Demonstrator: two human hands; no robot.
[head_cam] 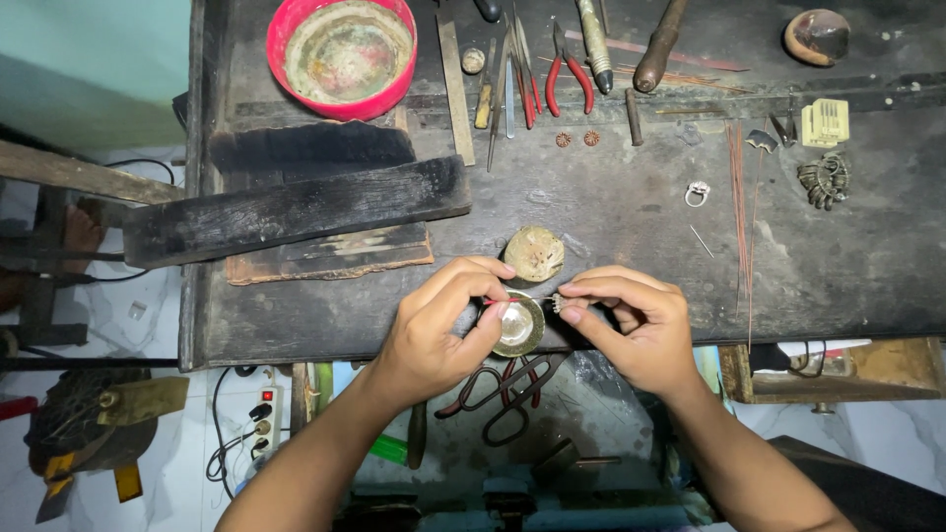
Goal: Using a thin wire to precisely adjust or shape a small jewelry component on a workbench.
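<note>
My left hand (440,320) pinches a thin tool with a red tip, its point reaching right toward a tiny silvery ornament (557,302). My right hand (629,320) pinches that ornament between thumb and forefinger. Both hands hover over the front edge of a dark, worn workbench (631,212). Just under the left fingers sits a small round brass dish (519,327). A tan round lid (534,253) lies right behind it.
A red bowl (343,54) stands at the back left. Charred wooden blocks (296,207) lie left. Pliers (569,71), files and tool handles line the back. A silver ring (697,193), thin copper wires (739,197) and a ring bunch (826,179) lie right. Shears (503,394) hang below.
</note>
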